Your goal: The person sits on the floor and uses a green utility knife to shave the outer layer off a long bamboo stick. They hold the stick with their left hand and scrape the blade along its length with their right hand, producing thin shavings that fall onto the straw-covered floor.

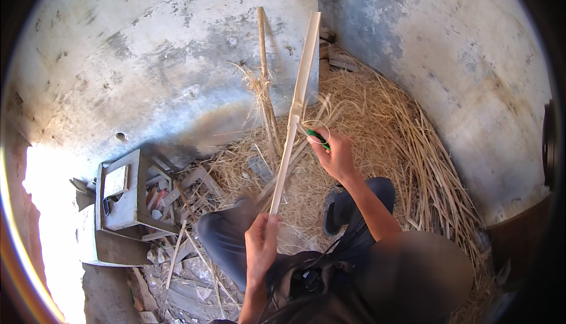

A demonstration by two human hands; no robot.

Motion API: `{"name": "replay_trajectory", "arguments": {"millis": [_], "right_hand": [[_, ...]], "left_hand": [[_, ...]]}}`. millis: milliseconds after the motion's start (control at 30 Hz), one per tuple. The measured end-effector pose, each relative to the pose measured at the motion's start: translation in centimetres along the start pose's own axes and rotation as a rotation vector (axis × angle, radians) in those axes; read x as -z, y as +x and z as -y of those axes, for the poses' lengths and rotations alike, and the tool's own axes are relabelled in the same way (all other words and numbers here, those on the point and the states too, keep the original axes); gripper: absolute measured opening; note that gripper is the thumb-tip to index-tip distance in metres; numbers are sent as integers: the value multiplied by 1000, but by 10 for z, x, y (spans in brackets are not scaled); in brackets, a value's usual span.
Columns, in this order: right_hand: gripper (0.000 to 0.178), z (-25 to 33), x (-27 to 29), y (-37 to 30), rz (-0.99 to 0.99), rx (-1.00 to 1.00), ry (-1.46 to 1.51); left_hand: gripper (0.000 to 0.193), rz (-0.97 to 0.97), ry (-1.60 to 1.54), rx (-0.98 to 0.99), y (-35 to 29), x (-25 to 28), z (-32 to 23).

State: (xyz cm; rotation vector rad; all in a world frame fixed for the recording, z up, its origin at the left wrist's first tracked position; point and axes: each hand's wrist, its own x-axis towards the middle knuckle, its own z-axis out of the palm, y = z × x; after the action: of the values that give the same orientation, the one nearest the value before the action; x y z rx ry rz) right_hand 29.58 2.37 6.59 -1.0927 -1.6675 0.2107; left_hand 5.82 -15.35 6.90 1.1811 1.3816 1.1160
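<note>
A long split bamboo strip runs up and away in front of me, tilted, its hollow pale side showing. My left hand is closed around its near end, between my knees. Near the node, about halfway along the strip, my right hand grips a green-handled knife. Most of the blade is hard to make out against the bamboo. A thin curled shaving loops beside the right fingers.
Bamboo shavings cover the floor, with long strips piled along the right wall. A bamboo pole stands against the back wall. At left, a wooden cabinet sits beside scraps and rubble.
</note>
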Motion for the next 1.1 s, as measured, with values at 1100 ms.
{"name": "replay_trajectory", "arguments": {"millis": [1100], "right_hand": [[26, 30, -19, -35, 210, 438, 131]], "left_hand": [[26, -36, -134, -20, 33, -17, -40]]}}
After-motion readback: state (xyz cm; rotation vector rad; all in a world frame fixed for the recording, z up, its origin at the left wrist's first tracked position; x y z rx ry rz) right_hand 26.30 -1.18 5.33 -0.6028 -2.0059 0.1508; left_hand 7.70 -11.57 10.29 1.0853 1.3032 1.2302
